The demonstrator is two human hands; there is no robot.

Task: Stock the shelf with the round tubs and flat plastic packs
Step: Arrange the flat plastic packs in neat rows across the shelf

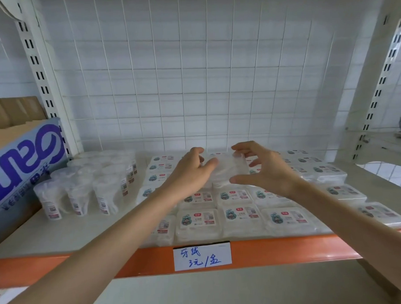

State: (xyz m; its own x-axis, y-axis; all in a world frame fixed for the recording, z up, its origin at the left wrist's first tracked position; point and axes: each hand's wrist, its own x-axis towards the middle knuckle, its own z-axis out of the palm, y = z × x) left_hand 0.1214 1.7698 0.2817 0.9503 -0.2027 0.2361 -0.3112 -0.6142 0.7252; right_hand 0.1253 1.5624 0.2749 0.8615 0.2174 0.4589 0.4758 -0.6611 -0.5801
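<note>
Head camera, looking down over a store shelf (83, 230): a person holds one clear flat pack (228, 169) in both hands, above and behind the handwritten price tag (202, 256), over the rows already laid. The left hand (193, 168) has its grip curled round the pack's left end. The right hand (264, 169) grips the right end between thumb and forefinger, its other fingers spread loose. Whether the pack rests on those beneath it or hangs just above them cannot be told. Labelled flat packs (241, 219) fill the shelf directly behind the tag and off to its right, reaching back to the wire grid (191, 71). Round tubs (86, 186) stand in a cluster behind and to the left of the tag, beside a blue carton (23, 166). By the look of it, stocking is well along: a first layer of packs is down and a second appears to be starting, while a bare strip in front of the tubs, left of the tag, could take more.
</note>
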